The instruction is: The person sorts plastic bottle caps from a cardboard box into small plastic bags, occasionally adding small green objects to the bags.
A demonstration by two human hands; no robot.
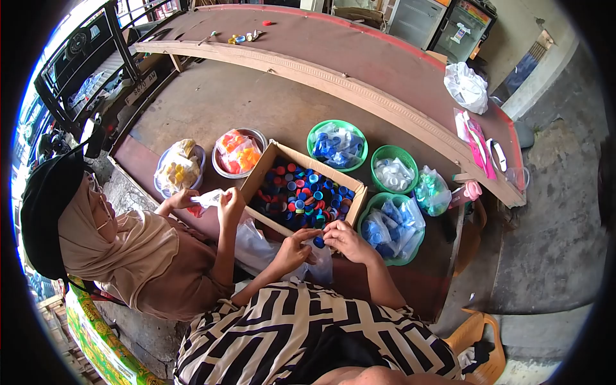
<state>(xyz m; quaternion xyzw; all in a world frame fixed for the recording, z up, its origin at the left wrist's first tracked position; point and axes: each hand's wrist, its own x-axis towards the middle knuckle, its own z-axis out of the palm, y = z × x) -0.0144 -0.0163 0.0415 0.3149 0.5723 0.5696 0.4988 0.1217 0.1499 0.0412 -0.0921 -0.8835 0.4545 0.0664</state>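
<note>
My left hand [294, 251] is closed on the edge of a clear plastic bag [320, 267], which hangs below my fingers. Beside it, at the near edge of a cardboard box [262, 172], my right hand [350, 242] pinches at the bag's top. A dark blue bottle cap [319, 242] shows between the two hands; whether it is inside the bag I cannot tell. Loose bottle caps [301, 194] in blue, red, green and white fill the box.
A co-worker [135, 256] on the left holds a small plastic bag [208, 198]. Round the box stand a purple basket [158, 181], a metal bowl [221, 172] and green baskets [366, 154], all with bagged caps. A wooden rail [308, 67] crosses the table; an orange chair [494, 353] stands right.
</note>
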